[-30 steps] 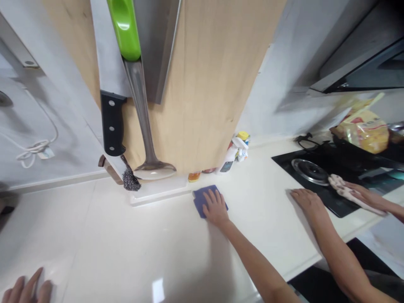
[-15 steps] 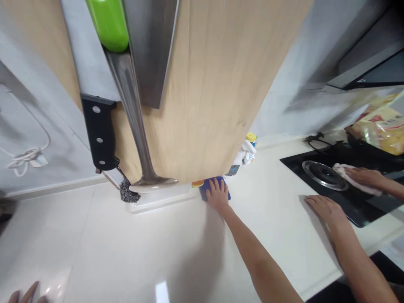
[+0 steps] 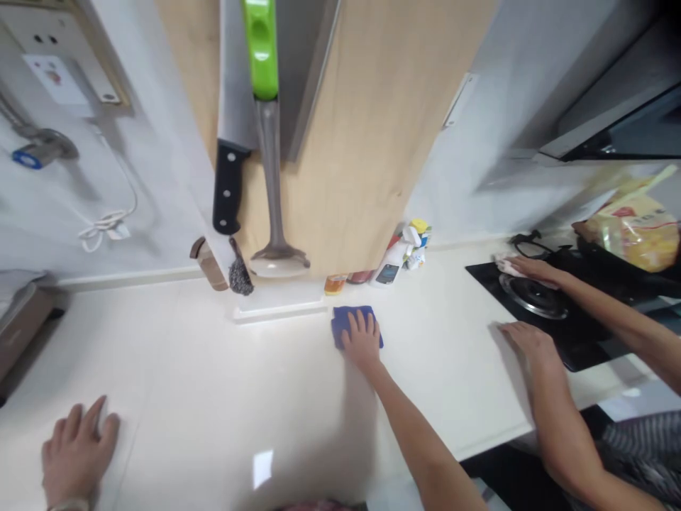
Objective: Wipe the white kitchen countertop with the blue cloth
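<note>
My right hand (image 3: 362, 344) presses a folded blue cloth (image 3: 340, 328) against the white counter (image 3: 213, 397), holding it under spread fingers. The cloth lies just in front of the bottles by the wall, to the right of a low white ledge (image 3: 281, 311). At the lower left, my left hand (image 3: 79, 451) rests palm down on the counter, its fingers apart and nothing in it. A band circles that wrist.
Above the counter hangs a wooden cabinet (image 3: 367, 142) with a knife (image 3: 228, 188), a green-handled ladle (image 3: 274, 170) and a scourer (image 3: 240, 275). A spray bottle (image 3: 391, 266) stands behind. On the right, a co-worker's hand wipes the black hob (image 3: 579, 341) with a pale cloth (image 3: 505, 265).
My right hand and the blue cloth have drawn back from the wall towards me. More of my left hand shows. The co-worker's cloth has moved to the far side of the burner.
</note>
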Available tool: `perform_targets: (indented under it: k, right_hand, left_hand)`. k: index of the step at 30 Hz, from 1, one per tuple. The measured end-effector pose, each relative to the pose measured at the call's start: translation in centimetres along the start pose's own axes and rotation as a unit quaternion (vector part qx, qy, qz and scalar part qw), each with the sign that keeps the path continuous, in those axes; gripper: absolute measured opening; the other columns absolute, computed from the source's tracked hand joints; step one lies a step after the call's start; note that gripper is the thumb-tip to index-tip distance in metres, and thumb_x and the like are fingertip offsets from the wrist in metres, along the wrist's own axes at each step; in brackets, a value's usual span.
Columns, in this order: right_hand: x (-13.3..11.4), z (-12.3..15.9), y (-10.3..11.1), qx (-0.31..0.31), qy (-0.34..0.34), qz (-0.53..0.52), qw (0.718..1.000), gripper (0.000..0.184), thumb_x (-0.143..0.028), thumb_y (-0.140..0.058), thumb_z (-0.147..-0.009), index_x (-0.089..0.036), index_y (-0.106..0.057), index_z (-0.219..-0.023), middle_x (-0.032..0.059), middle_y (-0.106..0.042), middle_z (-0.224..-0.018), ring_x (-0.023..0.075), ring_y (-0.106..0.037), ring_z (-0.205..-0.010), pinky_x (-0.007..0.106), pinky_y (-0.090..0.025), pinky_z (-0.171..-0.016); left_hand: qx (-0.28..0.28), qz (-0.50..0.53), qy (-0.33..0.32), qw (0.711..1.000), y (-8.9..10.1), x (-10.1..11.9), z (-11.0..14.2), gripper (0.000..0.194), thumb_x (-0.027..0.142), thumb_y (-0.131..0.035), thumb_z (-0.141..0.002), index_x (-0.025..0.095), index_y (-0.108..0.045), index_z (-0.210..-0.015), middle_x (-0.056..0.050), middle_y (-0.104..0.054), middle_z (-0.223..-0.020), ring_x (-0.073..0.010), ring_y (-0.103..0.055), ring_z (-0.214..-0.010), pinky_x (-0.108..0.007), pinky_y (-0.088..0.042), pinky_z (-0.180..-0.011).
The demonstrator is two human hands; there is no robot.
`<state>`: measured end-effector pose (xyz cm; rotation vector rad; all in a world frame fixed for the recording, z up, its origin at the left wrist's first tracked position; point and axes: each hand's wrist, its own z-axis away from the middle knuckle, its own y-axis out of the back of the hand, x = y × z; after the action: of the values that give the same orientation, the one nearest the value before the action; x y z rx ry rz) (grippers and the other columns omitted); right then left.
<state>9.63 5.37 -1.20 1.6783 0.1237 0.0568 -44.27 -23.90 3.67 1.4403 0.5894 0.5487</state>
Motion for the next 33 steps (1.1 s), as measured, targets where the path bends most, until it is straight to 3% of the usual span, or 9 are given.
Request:
perform_targets:
  k: [3, 7, 10, 14, 17, 23, 30, 33]
  right_hand:
    - [-1.3, 5.6, 0.6, 0.010, 0.024, 0.000, 1.000, 0.063, -0.047, -0.034, -0.098, -0.023, -0.033, -0.156, 0.0070, -0.027, -0.165, 0.0368, -0.013, -0.153, 0.055, -0.014, -0.122]
    - [-2.8, 14.3, 1.0, 0.020, 0.078, -0.010, 0.997, 0.063, -0.047, -0.037, -0.097, -0.022, -0.035, -0.155, 0.0076, -0.027, -0.165, 0.0375, -0.013, -0.153, 0.057, -0.016, -0.123]
    - [-2.6, 20.1, 1.1, 0.024, 0.118, -0.014, 0.993, 0.065, -0.048, -0.040, -0.096, -0.024, -0.033, -0.156, 0.0070, -0.024, -0.166, 0.0376, -0.012, -0.154, 0.059, -0.019, -0.122]
    - [-0.8, 23.5, 1.7, 0.015, 0.172, -0.007, 0.985, 0.065, -0.045, -0.040, -0.095, -0.026, -0.031, -0.157, 0.0038, -0.024, -0.166, 0.0343, -0.012, -0.154, 0.057, -0.024, -0.122]
    - [0.8, 22.5, 2.1, 0.014, 0.172, 0.000, 0.985, 0.061, -0.044, -0.038, -0.096, -0.029, -0.033, -0.155, 0.0010, -0.027, -0.165, 0.0311, -0.017, -0.154, 0.054, -0.025, -0.122]
    - [2.8, 17.8, 1.7, 0.040, 0.048, 0.025, 0.998, 0.059, -0.044, -0.030, -0.098, -0.024, -0.040, -0.153, 0.0043, -0.035, -0.162, 0.0334, -0.022, -0.151, 0.057, -0.022, -0.121]
    - [1.4, 11.2, 0.8, 0.030, -0.030, 0.057, 0.997, 0.063, -0.043, -0.025, -0.098, -0.017, -0.036, -0.154, 0.0135, -0.035, -0.160, 0.0415, -0.024, -0.147, 0.064, -0.027, -0.113]
    - [0.3, 7.8, 0.6, 0.003, -0.041, 0.067, 0.997, 0.064, -0.044, -0.024, -0.098, -0.017, -0.033, -0.156, 0.0131, -0.031, -0.162, 0.0428, -0.022, -0.148, 0.064, -0.027, -0.113]
  left_hand:
    - [0.025, 0.081, 0.018, 0.996, 0.3, 0.5, 0.5, 0.070, 0.054, -0.018, -0.095, 0.018, -0.034, -0.154, -0.019, -0.026, -0.163, -0.0350, -0.021, -0.151, -0.049, -0.021, -0.119]
    - [0.013, 0.125, 0.010, 0.992, 1.0, 0.7, 1.2, 0.069, 0.055, -0.024, -0.098, 0.016, -0.034, -0.153, -0.020, -0.022, -0.163, -0.0373, -0.017, -0.151, -0.052, -0.015, -0.120]
    - [0.013, 0.151, 0.003, 0.988, 1.3, 0.6, 1.7, 0.068, 0.053, -0.030, -0.098, 0.014, -0.033, -0.154, -0.021, -0.019, -0.164, -0.0394, -0.015, -0.150, -0.054, -0.012, -0.119]
    - [0.025, 0.165, -0.007, 0.986, 1.0, 0.3, 1.8, 0.068, 0.050, -0.036, -0.098, 0.011, -0.035, -0.153, -0.022, -0.021, -0.163, -0.0398, -0.017, -0.149, -0.055, -0.012, -0.118]
    - [0.038, 0.165, -0.010, 0.985, 0.6, 0.0, 1.7, 0.067, 0.049, -0.038, -0.097, 0.011, -0.037, -0.152, -0.022, -0.022, -0.163, -0.0397, -0.019, -0.148, -0.054, -0.014, -0.118]
    - [0.049, 0.163, -0.015, 0.985, 0.3, -0.3, 1.6, 0.065, 0.049, -0.038, -0.097, 0.012, -0.038, -0.151, -0.020, -0.023, -0.163, -0.0396, -0.020, -0.147, -0.053, -0.017, -0.117]
    - [0.053, 0.145, 0.002, 0.988, -0.8, -0.3, 1.0, 0.066, 0.052, -0.032, -0.097, 0.017, -0.038, -0.152, -0.019, -0.025, -0.163, -0.0397, -0.021, -0.149, -0.053, -0.018, -0.118]
    - [0.059, 0.138, 0.008, 0.989, -1.0, -0.3, 0.8, 0.066, 0.054, -0.027, -0.097, 0.019, -0.038, -0.152, -0.018, -0.026, -0.163, -0.0387, -0.021, -0.150, -0.053, -0.017, -0.119]
